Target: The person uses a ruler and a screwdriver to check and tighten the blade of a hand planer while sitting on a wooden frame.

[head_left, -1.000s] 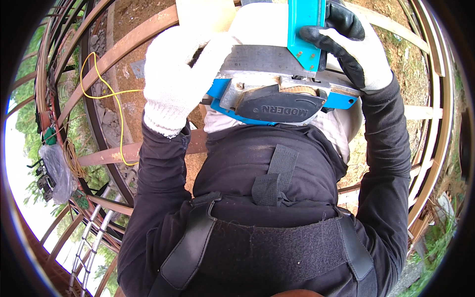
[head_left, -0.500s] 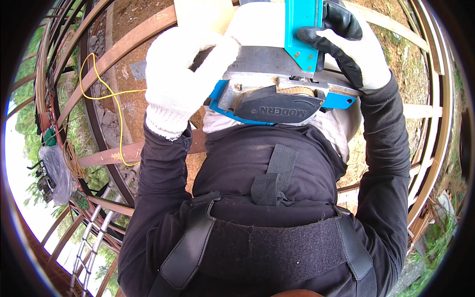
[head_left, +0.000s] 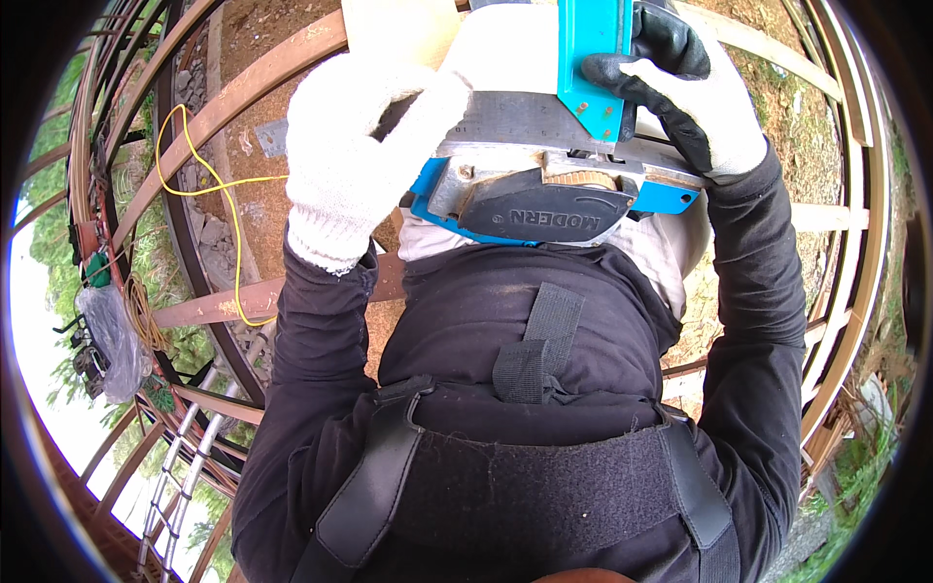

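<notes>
A blue electric planer (head_left: 666, 198) with a dark belt cover lies across my lap, its metal sole facing away from me. Along that sole stands the steel ruled blade of a try square (head_left: 591, 68), whose stock is turquoise. My right hand (head_left: 702, 92), in a white glove with black-coated fingers, grips the stock, thumb on its near face. At the left end of the planer my left hand (head_left: 364, 146), in a matching glove, is closed round the tool, thumb by the blade's end. Its other fingers are mostly hidden.
Wooden beams (head_left: 262, 87) and dark metal bars surround me, with bare soil below. A yellow cord (head_left: 236, 243) loops at the left. Farther left hang a clear plastic bag (head_left: 112, 340) and coiled cable, above a metal ladder (head_left: 185, 457). Pale wood (head_left: 398, 29) lies past my left hand.
</notes>
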The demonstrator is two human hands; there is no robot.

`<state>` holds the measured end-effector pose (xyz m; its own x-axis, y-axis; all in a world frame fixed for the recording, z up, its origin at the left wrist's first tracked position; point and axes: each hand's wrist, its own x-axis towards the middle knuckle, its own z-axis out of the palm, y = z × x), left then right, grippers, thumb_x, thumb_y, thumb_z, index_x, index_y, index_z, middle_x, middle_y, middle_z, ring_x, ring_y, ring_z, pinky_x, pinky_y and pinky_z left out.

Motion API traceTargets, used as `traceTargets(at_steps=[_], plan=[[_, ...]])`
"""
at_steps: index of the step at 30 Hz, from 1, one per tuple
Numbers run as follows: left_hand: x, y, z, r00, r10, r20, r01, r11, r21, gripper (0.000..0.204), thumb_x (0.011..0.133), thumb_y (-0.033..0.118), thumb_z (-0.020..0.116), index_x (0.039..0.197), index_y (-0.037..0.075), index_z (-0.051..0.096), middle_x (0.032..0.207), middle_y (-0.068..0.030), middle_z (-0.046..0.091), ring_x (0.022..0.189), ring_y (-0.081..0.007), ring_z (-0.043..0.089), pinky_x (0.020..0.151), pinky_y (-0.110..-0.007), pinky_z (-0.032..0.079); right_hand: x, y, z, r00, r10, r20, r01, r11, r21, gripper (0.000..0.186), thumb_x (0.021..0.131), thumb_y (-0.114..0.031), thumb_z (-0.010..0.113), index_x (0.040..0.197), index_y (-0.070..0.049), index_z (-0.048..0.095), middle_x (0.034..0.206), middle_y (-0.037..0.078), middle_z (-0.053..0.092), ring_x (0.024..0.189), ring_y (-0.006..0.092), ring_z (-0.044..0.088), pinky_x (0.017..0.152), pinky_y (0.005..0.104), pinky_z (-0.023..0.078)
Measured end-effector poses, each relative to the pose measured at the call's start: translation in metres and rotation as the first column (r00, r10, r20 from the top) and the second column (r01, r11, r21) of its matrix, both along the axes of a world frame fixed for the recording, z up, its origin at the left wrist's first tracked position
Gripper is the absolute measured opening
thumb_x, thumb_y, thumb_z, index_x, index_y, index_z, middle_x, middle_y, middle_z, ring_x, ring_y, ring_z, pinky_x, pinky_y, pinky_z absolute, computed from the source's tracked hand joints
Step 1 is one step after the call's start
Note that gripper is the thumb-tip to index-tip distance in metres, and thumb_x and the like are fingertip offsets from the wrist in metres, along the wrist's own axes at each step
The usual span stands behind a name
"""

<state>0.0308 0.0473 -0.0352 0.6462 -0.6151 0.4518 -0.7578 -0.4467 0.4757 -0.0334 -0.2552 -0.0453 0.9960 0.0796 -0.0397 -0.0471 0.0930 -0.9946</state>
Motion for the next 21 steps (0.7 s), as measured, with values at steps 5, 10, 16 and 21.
traceTargets(at_steps=[5,10,16,21], plan=[[-0.0001,-0.0003,-0.0006,1.0,0.017,-0.007,-0.017,0.999,0.037,0.017,0.082,0.009,0.085,0.097,0.004,0.078,0.086,-0.0061,0.074,0.078,-0.0164,0.068,0.072,-0.031,0.053,0.0004,-0.0005,-0.0014,0.999,-0.001,0.032,0.003,0.999,-0.05,0.04,0.086,0.002,0.075,0.123,0.001,0.059,0.107,0.001,0.062,0.096,0.0097,0.059,0.087,0.0252,0.05],[-0.0002,0.0001,0.0006,1.0,0.016,-0.012,-0.016,0.999,0.046,0.017,0.082,0.009,0.085,0.097,0.005,0.078,0.086,-0.0066,0.074,0.077,-0.0179,0.068,0.072,-0.032,0.053,0.0013,-0.0018,-0.0038,0.998,0.017,0.055,-0.014,0.999,-0.049,0.04,0.086,0.002,0.076,0.123,0.001,0.06,0.107,0.001,0.061,0.096,0.0095,0.058,0.086,0.025,0.049],[0.0012,0.0007,-0.0043,0.996,0.003,0.089,-0.007,0.999,0.037,0.018,0.082,0.01,0.085,0.097,0.006,0.078,0.085,-0.0061,0.073,0.077,-0.0183,0.068,0.071,-0.033,0.052,0.002,-0.0041,-0.0043,0.999,0.045,0.013,-0.045,0.999,-0.008,0.041,0.084,-0.001,0.078,0.121,0.0,0.06,0.107,0.0,0.06,0.096,0.0085,0.058,0.084,0.0235,0.049],[-0.0015,0.0007,-0.0038,0.999,0.031,-0.026,-0.03,0.999,0.035,0.016,0.082,0.01,0.085,0.097,0.006,0.079,0.085,-0.0056,0.074,0.078,-0.0184,0.068,0.073,-0.034,0.052,-0.0008,-0.0011,-0.0024,1.0,0.022,0.017,-0.022,1.0,-0.017,0.041,0.084,-0.002,0.078,0.12,0.001,0.061,0.107,0.0,0.059,0.094,0.0082,0.058,0.083,0.0226,0.049]])
